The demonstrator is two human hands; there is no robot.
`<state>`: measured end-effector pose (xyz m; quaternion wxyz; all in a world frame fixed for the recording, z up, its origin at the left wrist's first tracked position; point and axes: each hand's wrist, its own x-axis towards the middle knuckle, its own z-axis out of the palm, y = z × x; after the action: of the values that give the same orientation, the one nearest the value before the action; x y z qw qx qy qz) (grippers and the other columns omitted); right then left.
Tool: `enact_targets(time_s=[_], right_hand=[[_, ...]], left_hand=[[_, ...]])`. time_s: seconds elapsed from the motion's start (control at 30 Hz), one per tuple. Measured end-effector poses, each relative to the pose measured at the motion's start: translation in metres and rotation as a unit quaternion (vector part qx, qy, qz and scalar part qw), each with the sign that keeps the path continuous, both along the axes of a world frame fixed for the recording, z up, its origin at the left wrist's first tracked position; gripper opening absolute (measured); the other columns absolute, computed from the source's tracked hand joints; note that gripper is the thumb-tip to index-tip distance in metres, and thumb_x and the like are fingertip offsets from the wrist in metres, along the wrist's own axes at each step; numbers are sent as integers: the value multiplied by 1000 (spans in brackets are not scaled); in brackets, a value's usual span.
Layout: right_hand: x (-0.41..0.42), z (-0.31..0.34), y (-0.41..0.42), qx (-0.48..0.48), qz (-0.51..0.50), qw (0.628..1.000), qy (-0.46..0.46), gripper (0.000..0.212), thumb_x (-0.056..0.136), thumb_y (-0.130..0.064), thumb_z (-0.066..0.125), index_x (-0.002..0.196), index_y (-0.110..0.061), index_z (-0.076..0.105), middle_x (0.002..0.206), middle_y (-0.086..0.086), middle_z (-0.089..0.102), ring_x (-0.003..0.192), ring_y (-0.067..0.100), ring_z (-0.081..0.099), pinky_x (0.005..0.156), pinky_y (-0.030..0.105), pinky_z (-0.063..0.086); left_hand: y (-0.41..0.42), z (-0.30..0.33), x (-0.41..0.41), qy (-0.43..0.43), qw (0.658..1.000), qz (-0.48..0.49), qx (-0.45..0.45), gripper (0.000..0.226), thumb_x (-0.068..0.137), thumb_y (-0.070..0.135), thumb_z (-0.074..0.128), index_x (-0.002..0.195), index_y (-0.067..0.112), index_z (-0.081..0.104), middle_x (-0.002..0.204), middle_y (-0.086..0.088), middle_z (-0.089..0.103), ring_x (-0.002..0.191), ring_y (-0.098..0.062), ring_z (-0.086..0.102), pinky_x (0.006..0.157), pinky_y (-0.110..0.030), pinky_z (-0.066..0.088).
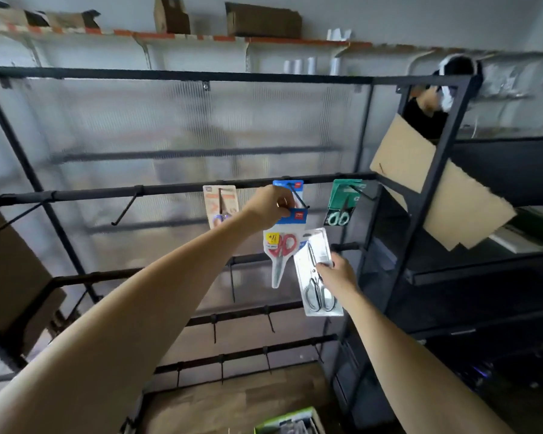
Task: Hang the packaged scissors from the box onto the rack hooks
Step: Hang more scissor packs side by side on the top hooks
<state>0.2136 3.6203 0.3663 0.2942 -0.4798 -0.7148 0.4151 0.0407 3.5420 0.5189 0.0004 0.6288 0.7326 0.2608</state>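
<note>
A: Left hand (pixel 271 205)?
B: Raised to the middle rack bar (pixel 170 191). Fingers pinch the blue header of the red-handled scissors pack (pixel 281 249), at the hook (pixel 299 197) where it hangs; another blue card sits behind it on the same hook.

A: Right hand (pixel 337 274)?
B: Lower, fingers curled on the edge of a clear pack of metal scissors (pixel 317 270), held tilted, just beside the red pack, on no hook.

A: Neighbours?
B: Orange-carded pack (pixel 220 205) hangs on the left, green-carded pack (pixel 342 202) on the right, same bar. Further left hooks are bare.

A: Containers?
B: Green-edged box (pixel 287 421) at bottom edge; contents blurred, cannot tell. Cardboard boxes (pixel 262 20) on the wall shelf (pixel 170 37), insides not visible
</note>
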Motion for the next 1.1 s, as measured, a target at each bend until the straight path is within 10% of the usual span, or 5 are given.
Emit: enact_targets(time_s=[0.9, 1.1], right_hand=[[31, -17, 108, -29, 91, 994, 56, 17, 86, -18, 58, 100, -9, 63, 90, 15, 70, 69, 19, 57, 61, 30, 45], [30, -12, 107, -32, 109, 992, 56, 10, 89, -15, 56, 83, -10, 50, 73, 7, 52, 63, 17, 47, 58, 29, 40]], left_hand=[[84, -1, 46, -116, 971, 206, -39, 10, 86, 15, 72, 96, 13, 72, 110, 0, 52, 91, -19, 55, 81, -29, 52], [90, -1, 34, -212, 948, 229, -60, 29, 83, 9, 67, 112, 6, 69, 95, -7, 67, 63, -13, 57, 52, -21, 47]])
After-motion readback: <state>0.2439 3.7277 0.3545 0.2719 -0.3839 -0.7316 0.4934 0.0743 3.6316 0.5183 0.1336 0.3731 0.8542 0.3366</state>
